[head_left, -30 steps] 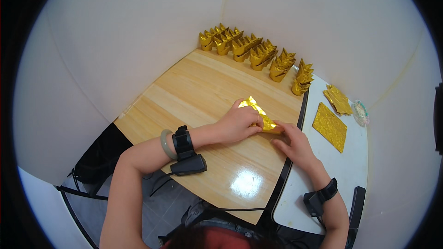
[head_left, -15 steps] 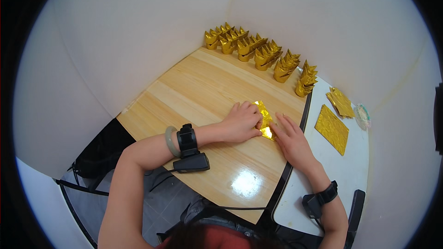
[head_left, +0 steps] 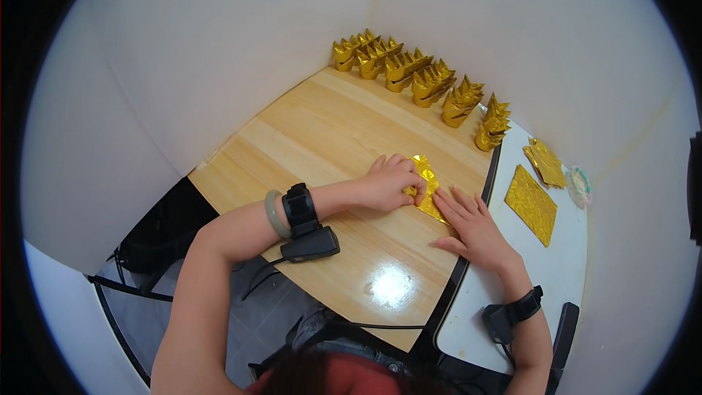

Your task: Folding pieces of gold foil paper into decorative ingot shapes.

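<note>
A shiny gold foil paper point(head_left: 431, 189) lies on the wooden tabletop, partly hidden under my fingers. My left hand point(head_left: 393, 183) is closed at its left side, fingers curled and gripping the sheet near its middle. On the paper's near right part rest the outstretched fingertips of my right hand point(head_left: 477, 232), open with the thumb spread away. Folded, pointed gold paper pieces point(head_left: 433, 84) stand nested in several rows along the table's far edge.
To the right, a white surface point(head_left: 482, 307) holds a flat gold foil stack point(head_left: 532, 205), more gold sheets point(head_left: 545, 163) and a small clear round container point(head_left: 579, 186). A dark gap separates it from the wooden table point(head_left: 292, 132). White walls enclose the far sides.
My right hand's thumb has spread outward and its fingers have shifted on the foil paper. My left hand has stayed on the sheet, fingers curled more. The whole view has shifted slightly.
</note>
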The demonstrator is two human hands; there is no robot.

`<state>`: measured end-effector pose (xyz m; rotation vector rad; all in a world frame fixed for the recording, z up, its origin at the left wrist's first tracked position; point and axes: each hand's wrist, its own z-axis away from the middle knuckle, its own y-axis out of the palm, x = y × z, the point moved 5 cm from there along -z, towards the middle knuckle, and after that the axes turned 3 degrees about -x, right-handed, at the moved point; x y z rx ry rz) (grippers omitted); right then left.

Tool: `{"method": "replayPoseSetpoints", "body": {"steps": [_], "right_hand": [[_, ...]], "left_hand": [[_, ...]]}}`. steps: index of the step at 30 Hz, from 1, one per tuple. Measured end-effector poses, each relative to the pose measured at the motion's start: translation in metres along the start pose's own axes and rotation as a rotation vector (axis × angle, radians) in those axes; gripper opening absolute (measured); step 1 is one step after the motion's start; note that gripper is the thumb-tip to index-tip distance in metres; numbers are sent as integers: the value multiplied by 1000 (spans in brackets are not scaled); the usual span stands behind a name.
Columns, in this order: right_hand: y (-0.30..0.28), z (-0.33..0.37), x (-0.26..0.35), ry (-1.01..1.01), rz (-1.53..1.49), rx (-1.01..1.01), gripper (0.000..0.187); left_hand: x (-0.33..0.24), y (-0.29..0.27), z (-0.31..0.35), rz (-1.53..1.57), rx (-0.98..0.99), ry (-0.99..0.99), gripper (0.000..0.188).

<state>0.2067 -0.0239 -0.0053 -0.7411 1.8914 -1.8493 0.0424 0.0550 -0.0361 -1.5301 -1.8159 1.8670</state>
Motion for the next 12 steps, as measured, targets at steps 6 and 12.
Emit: {"method": "replayPoseSetpoints", "body": {"steps": [6,12], "right_hand": [[-7,-1,-1,-48,10,-108,64],[-3,-1,2,63,-382,31,56]], "left_hand": [[0,-8,0,-4,49,2,9],[2,-7,-1,23,122,-4,11]]}}
